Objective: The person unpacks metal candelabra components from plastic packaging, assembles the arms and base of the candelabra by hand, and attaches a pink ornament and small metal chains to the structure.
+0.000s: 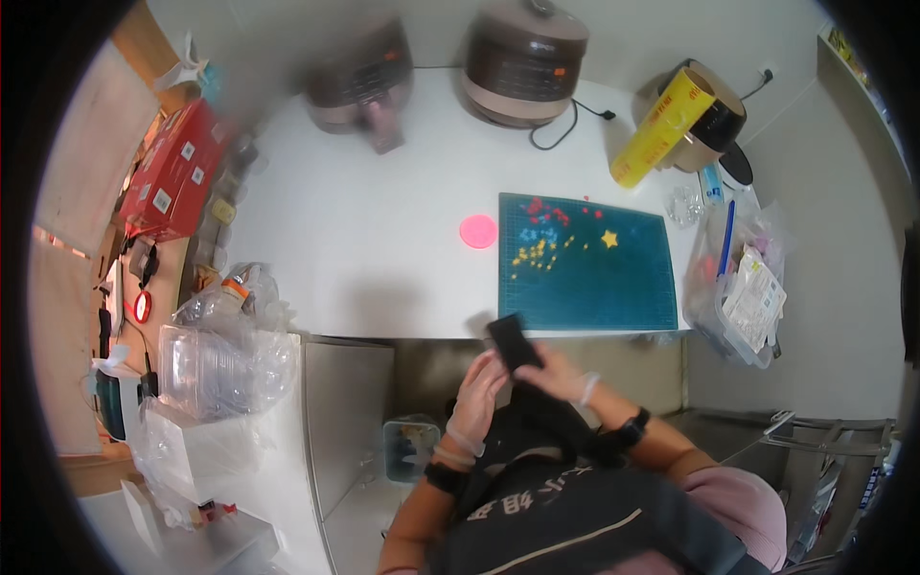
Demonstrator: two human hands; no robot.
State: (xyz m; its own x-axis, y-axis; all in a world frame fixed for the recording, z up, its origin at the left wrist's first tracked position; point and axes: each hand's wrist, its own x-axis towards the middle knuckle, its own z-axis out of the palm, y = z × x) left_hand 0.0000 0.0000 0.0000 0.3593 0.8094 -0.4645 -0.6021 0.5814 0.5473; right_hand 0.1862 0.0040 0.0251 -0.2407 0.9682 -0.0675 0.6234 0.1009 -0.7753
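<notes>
My right hand [556, 374] is closed round the lower end of a black phone [514, 343], tilted just off the table's front edge. My left hand [474, 398] is close beside the phone, its fingers stretched out toward it; whether they touch it I cannot tell. Beyond the phone, a green cutting mat [594, 292] lies on the white table [402, 230]. Small yellow, blue and red pieces [540, 251] are scattered over the mat's left part, with a larger yellow star [609, 239] to their right. A pink disc [478, 231] rests left of the mat.
Two rice cookers [525, 72] stand at the back, and a third brown-and-black appliance [714, 120] behind a yellow roll [663, 126]. A plastic bin [733, 297] sits at the right edge. Clear plastic bags [235, 316] and a red box [177, 172] are at left.
</notes>
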